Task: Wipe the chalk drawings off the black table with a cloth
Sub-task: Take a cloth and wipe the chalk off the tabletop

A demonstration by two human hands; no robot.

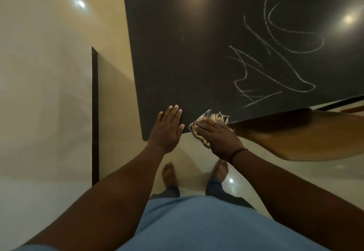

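The table [187, 57] fills the upper middle and right of the frame, and the chalk [275, 57] sits as loose white lines in its right half, running from the upper right down to the table's near edge. The left half of the top looks nearly bare, with only a faint short mark or two near the upper middle.

The cloth [204, 130] is at lower centre, at the near edge of the table, with its frayed fringe lying on the black top and its folded, striped end hanging past the edge. The right hand [218, 136] lies flat on it, fingers straight and close together, pressing rather than gripping; nothing is pinched between fingers and thumb. The left hand [167, 128] rests palm down just to the left, fingers spread a little, on the near corner of the table, holding nothing.

The risks, as I judge them:

- The cloth is only half on the table and held by pressure alone. A stroke along or off the edge could let it slide from under the palm and drop to the floor [59, 73].
- The chalk is well apart from the cloth, up and to the right. Reaching it means leaning far over, with weight on the left hand at a corner, so the table could shift or tip.
- A dry, bunched cloth may smear the lines into a grey haze instead of lifting them.
- The brown chair [295, 136] at lower right stands close to the right forearm and could block a wide sweep.
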